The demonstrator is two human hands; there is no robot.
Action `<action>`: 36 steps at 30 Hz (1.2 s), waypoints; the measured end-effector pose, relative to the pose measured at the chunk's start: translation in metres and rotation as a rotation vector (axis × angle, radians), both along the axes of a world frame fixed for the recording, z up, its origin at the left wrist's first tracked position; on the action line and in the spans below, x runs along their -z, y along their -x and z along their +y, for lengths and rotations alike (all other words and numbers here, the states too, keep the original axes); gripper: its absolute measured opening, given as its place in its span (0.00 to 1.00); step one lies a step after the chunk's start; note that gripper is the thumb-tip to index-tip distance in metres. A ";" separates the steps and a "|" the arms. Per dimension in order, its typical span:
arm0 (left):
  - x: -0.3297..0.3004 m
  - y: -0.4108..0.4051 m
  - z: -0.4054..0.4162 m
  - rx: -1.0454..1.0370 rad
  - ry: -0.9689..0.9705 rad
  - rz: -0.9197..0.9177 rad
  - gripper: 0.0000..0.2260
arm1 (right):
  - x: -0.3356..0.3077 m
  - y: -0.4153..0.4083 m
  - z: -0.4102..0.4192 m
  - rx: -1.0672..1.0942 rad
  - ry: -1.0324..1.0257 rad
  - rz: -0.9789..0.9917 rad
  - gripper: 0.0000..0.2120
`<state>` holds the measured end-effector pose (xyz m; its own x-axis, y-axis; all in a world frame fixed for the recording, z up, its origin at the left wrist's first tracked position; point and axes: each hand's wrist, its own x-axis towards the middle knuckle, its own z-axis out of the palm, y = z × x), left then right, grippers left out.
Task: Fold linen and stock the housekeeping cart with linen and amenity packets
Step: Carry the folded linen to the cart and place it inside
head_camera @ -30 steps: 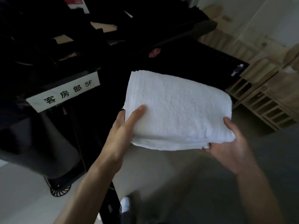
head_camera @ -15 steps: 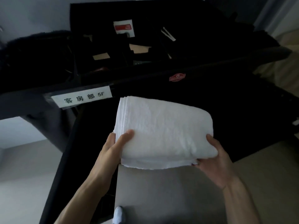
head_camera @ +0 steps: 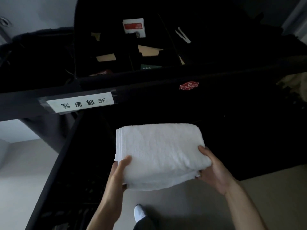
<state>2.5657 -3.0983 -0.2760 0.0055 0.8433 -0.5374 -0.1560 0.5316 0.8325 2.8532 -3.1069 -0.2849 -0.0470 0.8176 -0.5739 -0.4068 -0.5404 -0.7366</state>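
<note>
You hold a folded white towel [head_camera: 159,155] between both hands, in front of the dark opening of the black housekeeping cart [head_camera: 216,100]. Your left hand [head_camera: 118,173] has its grip on the towel's near left corner: the thumb lies on top of the cloth and the fingers are curled underneath, out of sight. Your right hand [head_camera: 214,170] has its grip on the near right corner in the same way, thumb pressed on the top surface, the rest of the hand wrapped round the folded edge below. The towel lies roughly flat, its stacked layered edges showing along the left side and its rounded fold along the right.

Whether the towel's far edge rests on a shelf inside the cart cannot be told; the space behind it is too dark.

Above the towel, on the cart's front rail, a white label [head_camera: 81,102] reads "客房部 5F", and a small red badge [head_camera: 189,85] sits further right on the same rail. The cart's top tray [head_camera: 116,80] holds several dim items, among them a white packet with a red band [head_camera: 134,27] and some tan paper pieces [head_camera: 106,57].

Below the towel, a white shoe [head_camera: 139,212] stands on the pale floor [head_camera: 20,188].
</note>
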 end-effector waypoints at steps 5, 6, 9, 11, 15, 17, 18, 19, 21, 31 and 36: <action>0.038 -0.004 0.029 0.049 0.070 -0.040 0.26 | 0.033 -0.009 0.016 0.022 0.081 -0.020 0.21; 0.044 -0.005 0.035 0.051 0.080 -0.049 0.25 | 0.040 -0.012 0.021 0.021 0.096 -0.020 0.23; 0.060 -0.013 0.053 0.027 0.093 -0.047 0.25 | 0.061 -0.020 0.040 0.030 0.116 -0.025 0.26; 0.070 -0.018 0.067 0.007 0.096 -0.039 0.25 | 0.073 -0.025 0.057 0.024 0.118 -0.029 0.23; 0.097 -0.031 0.098 -0.036 0.100 -0.037 0.23 | 0.105 -0.037 0.097 -0.015 0.104 -0.023 0.26; 0.111 -0.037 0.115 -0.072 0.094 -0.036 0.22 | 0.121 -0.041 0.120 -0.045 0.079 -0.020 0.25; 0.119 -0.040 0.125 -0.089 0.086 -0.033 0.21 | 0.129 -0.043 0.132 -0.055 0.066 -0.024 0.25; 0.126 -0.043 0.135 -0.103 0.077 -0.031 0.20 | 0.135 -0.044 0.144 -0.063 0.050 -0.036 0.26; 0.139 -0.047 0.155 -0.107 0.056 -0.034 0.19 | 0.146 -0.048 0.169 -0.092 0.021 -0.059 0.27; 0.179 -0.051 0.274 -0.139 -0.104 -0.062 0.23 | 0.186 -0.049 0.286 -0.046 -0.125 -0.030 0.26; 0.219 -0.043 0.315 -0.187 -0.175 -0.138 0.24 | 0.225 -0.039 0.332 -0.008 -0.229 0.042 0.21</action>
